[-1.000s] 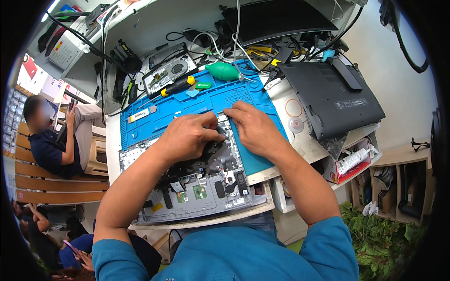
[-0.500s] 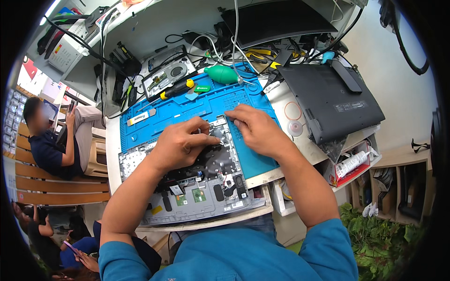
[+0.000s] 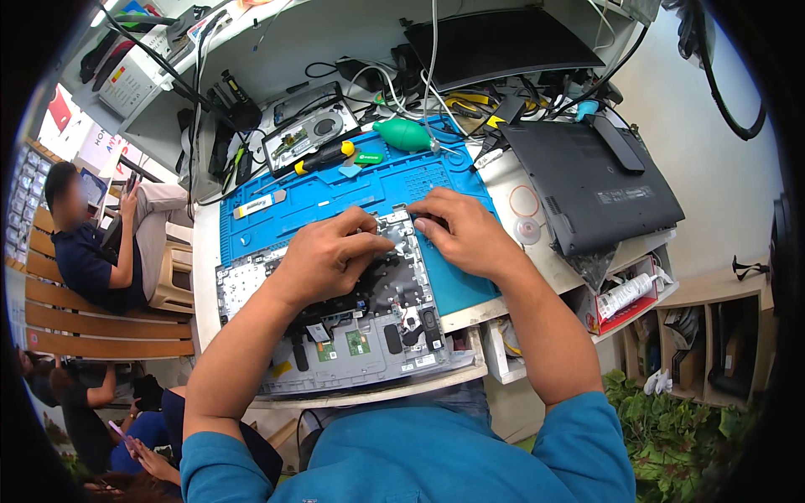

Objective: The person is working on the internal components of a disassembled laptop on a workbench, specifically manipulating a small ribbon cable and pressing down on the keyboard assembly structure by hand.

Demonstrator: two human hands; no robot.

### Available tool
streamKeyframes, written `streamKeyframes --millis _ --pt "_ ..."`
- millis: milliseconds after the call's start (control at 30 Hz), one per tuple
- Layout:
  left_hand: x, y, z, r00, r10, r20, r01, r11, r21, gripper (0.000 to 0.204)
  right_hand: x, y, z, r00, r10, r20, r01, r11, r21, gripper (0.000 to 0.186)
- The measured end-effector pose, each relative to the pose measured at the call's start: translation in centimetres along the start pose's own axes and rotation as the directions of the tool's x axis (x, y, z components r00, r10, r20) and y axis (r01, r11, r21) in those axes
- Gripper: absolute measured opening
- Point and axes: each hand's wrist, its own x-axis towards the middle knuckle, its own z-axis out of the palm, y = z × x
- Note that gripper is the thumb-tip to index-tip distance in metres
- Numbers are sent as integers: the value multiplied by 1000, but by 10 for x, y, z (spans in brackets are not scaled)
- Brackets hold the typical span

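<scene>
An opened laptop chassis [image 3: 381, 369], its inner side up with black sheeting, small green boards and cables, lies near the front of the bench, partly over a blue work mat [image 3: 465, 293]. My left hand [image 3: 327, 256] is above its far middle part, index finger and thumb drawn together near the black sheeting. Whatever those fingers hold, if anything, is too small to make out. At the far right corner, my right hand [image 3: 461, 233] has its bent fingers and thumb closed on the chassis edge. Both hands hide parts of the chassis.
Behind the chassis lie a yellow-black screwdriver [image 3: 325, 158], a green air blower [image 3: 406, 135] and another opened device [image 3: 310, 134]. A dark laptop cover [image 3: 599, 189] rests at the right, above a drawer holding a white tube [image 3: 625, 295]. A seated person [image 3: 96, 239] is at the left.
The view has shifted slightly. My left fingers have bent a little closer together over the chassis; my right hand stays at its far corner.
</scene>
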Motion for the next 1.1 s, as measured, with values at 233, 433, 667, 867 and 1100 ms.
streamKeyframes --millis 233,433,667,867,1100 --pt "4 -2 10 999 33 18 -33 999 3 27 1 2 1 1000 -3 5 3 1000 5 28" --pt "5 -1 11 1000 21 -14 -21 1000 -7 29 1 2 -2 1000 7 1 -7 998 62 25" --pt "7 4 8 999 6 -40 -7 1000 -17 32 -1 1 -5 991 26 134 -54 975 217 30" --pt "10 7 8 997 1 -83 -3 1000 -25 31 0 10 -2 973 89 213 -169 901 400 29" --pt "11 4 6 977 -2 -215 -3 1000 -26 35 2 14 -20 962 121 243 -218 879 423 22"
